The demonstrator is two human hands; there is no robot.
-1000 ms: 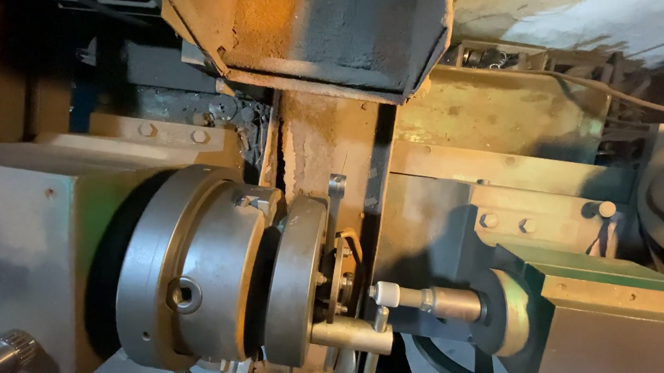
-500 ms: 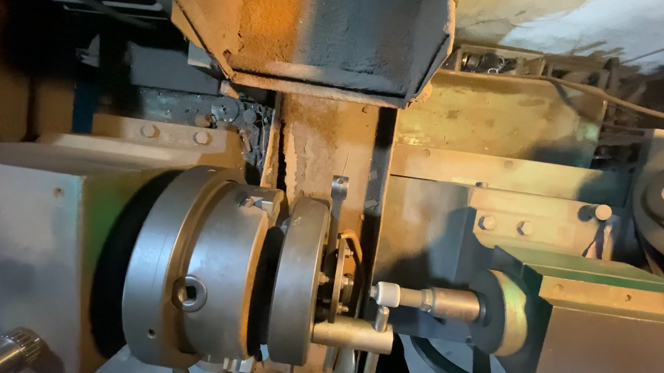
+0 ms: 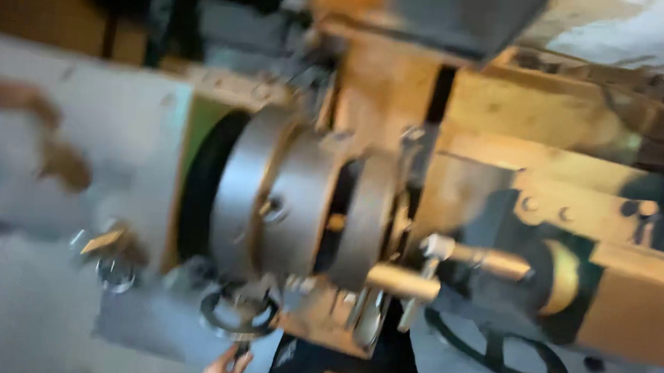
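The view is blurred. My left hand (image 3: pixel 226 369) shows at the bottom edge, its fingers closed around the dark handle of a small handwheel (image 3: pixel 239 313) under the lathe's steel chuck (image 3: pixel 268 197). A thick metal disc (image 3: pixel 365 217) sits against the chuck's face. A brass-coloured cylinder (image 3: pixel 403 281) on the tool post lies just right of the disc. The tailstock spindle (image 3: pixel 492 262) points at the disc from the right. My right hand is not visible.
The grey headstock (image 3: pixel 77 111) fills the left, with levers (image 3: pixel 110 248) on its front. The tan tailstock body (image 3: pixel 638 313) is at the right, a large dark handwheel (image 3: pixel 500 354) below it. My dark-clothed torso (image 3: pixel 334 364) is at bottom centre.
The view has swung left and down and blurred, so the chuck now sits near centre. My left hand has come into view on the small handwheel's handle.
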